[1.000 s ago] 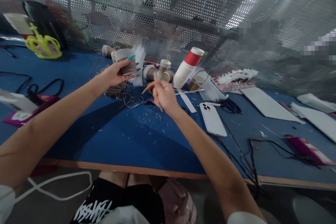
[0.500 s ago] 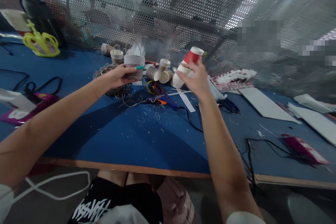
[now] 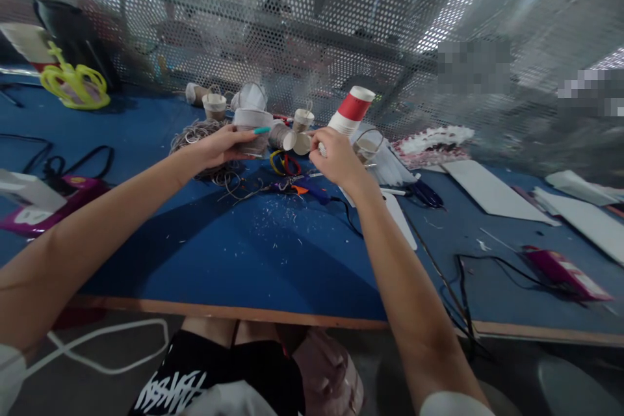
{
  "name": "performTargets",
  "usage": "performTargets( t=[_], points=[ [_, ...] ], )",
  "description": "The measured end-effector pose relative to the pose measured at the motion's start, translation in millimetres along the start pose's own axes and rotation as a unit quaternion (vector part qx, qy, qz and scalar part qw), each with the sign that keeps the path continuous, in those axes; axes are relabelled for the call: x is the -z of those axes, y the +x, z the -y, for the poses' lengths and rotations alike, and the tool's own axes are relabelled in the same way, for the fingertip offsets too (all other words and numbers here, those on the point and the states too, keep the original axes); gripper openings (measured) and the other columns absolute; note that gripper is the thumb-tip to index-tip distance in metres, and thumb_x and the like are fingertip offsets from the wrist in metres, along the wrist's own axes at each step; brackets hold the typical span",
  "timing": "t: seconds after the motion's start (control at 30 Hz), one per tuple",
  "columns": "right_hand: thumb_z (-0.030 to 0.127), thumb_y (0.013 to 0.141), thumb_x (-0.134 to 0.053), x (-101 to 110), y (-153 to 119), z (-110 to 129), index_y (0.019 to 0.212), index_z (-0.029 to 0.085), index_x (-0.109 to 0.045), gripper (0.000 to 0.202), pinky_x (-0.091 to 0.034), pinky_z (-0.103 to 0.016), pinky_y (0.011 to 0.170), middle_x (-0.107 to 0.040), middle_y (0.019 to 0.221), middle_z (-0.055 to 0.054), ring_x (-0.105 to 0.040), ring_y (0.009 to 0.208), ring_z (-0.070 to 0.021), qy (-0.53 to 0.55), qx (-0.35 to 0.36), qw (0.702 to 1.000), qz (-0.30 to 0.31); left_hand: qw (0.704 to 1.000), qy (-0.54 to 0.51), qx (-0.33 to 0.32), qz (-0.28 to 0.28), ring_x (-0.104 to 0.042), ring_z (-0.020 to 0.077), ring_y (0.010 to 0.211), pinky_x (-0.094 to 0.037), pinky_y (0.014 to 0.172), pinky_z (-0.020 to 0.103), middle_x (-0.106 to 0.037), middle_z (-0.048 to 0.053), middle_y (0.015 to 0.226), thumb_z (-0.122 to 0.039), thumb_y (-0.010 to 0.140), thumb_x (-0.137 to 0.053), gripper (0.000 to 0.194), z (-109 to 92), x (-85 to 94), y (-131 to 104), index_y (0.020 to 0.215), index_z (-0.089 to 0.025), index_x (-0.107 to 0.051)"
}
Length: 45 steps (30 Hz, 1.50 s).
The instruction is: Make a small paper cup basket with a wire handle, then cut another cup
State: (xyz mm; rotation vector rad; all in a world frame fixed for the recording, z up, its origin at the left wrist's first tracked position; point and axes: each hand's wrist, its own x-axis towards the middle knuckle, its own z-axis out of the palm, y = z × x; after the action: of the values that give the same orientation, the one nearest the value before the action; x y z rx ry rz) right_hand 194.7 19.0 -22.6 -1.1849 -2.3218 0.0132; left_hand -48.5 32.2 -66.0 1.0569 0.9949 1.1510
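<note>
My left hand (image 3: 228, 144) is closed around a white paper cup (image 3: 251, 118) whose lower part is wrapped in grey-brown twine. A small turquoise piece shows at its thumb. My right hand (image 3: 332, 151) has its fingers curled together, in front of the lower end of a leaning stack of white paper cups (image 3: 351, 110) with a red band. What those fingers pinch, if anything, is hidden. Between the hands lie small twine-wrapped cups (image 3: 303, 119) and yellow-and-red scissors (image 3: 283, 163). A blue glue gun (image 3: 314, 191) lies just below them.
A heap of twine (image 3: 188, 134) lies behind my left hand. A yellow crown (image 3: 75, 84) stands at far left, near a purple box (image 3: 63, 205). White boards (image 3: 497, 192) and another purple pack (image 3: 560, 272) lie right. A perforated metal screen (image 3: 312, 26) borders the table's back.
My right hand has moved down and left along the cup stack, its fingers now curled in. A small handled cup behind it has come into view. My left hand stays nearly still with its cup.
</note>
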Motion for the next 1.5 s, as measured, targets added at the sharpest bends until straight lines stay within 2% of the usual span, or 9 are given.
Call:
performTargets(
  t=[0.2,0.4,0.53,0.6,0.77,0.9,1.17,1.3,1.5],
  points=[
    [0.010,0.076,-0.042,-4,-3,17,0.069,0.019,-0.049,0.013,-0.040,-0.036,0.073,-0.054,0.078,-0.007,-0.052,0.078,-0.0201,-0.025,0.017,0.994,0.108,0.999,-0.001,-0.004,0.045,-0.069,0.0248,0.094,-0.055,0.087,0.042,-0.071,0.009,0.094,-0.016,0.070,-0.074,0.028,-5,-0.8,-5,0.096,-0.014,-0.064],
    [0.007,0.078,-0.039,-15,-8,37,0.072,0.018,-0.053,0.018,-0.038,-0.035,0.071,-0.057,0.083,-0.008,-0.051,0.075,-0.0182,-0.018,0.044,0.985,0.166,0.993,-0.056,-0.056,0.090,-0.062,0.0290,0.107,-0.053,0.092,0.050,-0.072,0.010,0.105,-0.024,0.076,-0.071,0.030,-18,2.2,-9,0.103,-0.012,-0.067],
    [0.010,0.083,-0.037,-19,-12,48,0.072,0.019,-0.050,0.019,-0.038,-0.034,0.071,-0.058,0.082,-0.008,-0.051,0.079,-0.0191,-0.020,0.066,0.981,0.181,0.989,-0.054,-0.054,0.126,-0.060,0.0313,0.109,-0.052,0.092,0.051,-0.072,0.011,0.103,-0.023,0.073,-0.074,0.032,-18,8.9,-7,0.102,-0.011,-0.066],
    [0.011,0.084,-0.036,-21,-14,51,0.073,0.019,-0.049,0.020,-0.039,-0.035,0.073,-0.058,0.086,-0.009,-0.050,0.083,-0.0206,-0.031,0.068,0.980,0.183,0.990,-0.054,-0.048,0.123,-0.062,0.0294,0.105,-0.052,0.091,0.049,-0.072,0.011,0.101,-0.024,0.072,-0.075,0.031,-16,9.5,-6,0.099,-0.011,-0.065],
    [0.013,0.086,-0.035,-25,-16,52,0.078,0.019,-0.049,0.017,-0.042,-0.039,0.082,-0.053,0.092,-0.013,-0.048,0.090,-0.0239,-0.059,0.051,0.983,0.166,0.998,-0.021,-0.058,0.034,-0.066,0.0194,0.086,-0.054,0.085,0.036,-0.071,0.005,0.087,-0.015,0.064,-0.079,0.030,-5,3.7,-2,0.091,-0.015,-0.065],
    [0.010,0.084,-0.036,-25,-16,51,0.081,0.017,-0.050,0.016,-0.041,-0.041,0.084,-0.051,0.092,-0.013,-0.046,0.090,-0.0243,-0.073,0.053,0.985,0.147,0.995,0.006,-0.096,0.002,-0.066,0.0186,0.095,-0.053,0.088,0.030,-0.070,0.002,0.092,-0.011,0.060,-0.080,0.037,4,0.8,2,0.093,-0.018,-0.064],
    [0.007,0.080,-0.038,-19,-16,56,0.073,0.019,-0.049,0.018,-0.036,-0.034,0.073,-0.050,0.080,-0.008,-0.045,0.080,-0.0198,-0.045,0.073,0.986,0.141,0.988,0.031,-0.151,-0.007,-0.061,0.0243,0.110,-0.050,0.097,0.037,-0.068,0.005,0.100,-0.015,0.052,-0.085,0.055,13,2.0,6,0.101,-0.016,-0.059],
    [0.003,0.074,-0.043,-21,-17,59,0.077,0.017,-0.052,0.017,-0.036,-0.033,0.072,-0.051,0.080,-0.008,-0.045,0.080,-0.0199,-0.072,0.075,0.986,0.132,0.984,0.046,-0.173,0.004,-0.060,0.0261,0.113,-0.046,0.103,0.038,-0.069,0.007,0.102,-0.016,0.041,-0.088,0.066,34,0.7,11,0.100,-0.014,-0.060],
    [0.001,0.078,-0.039,-27,-20,63,0.090,0.012,-0.056,0.024,-0.037,-0.033,0.075,-0.056,0.089,-0.012,-0.046,0.087,-0.0219,-0.118,0.128,0.968,0.178,0.970,0.105,-0.217,0.040,-0.061,0.0319,0.114,-0.047,0.104,0.047,-0.068,0.012,0.113,-0.027,0.036,-0.091,0.085,65,7.5,24,0.113,-0.014,-0.057]
  ],
)
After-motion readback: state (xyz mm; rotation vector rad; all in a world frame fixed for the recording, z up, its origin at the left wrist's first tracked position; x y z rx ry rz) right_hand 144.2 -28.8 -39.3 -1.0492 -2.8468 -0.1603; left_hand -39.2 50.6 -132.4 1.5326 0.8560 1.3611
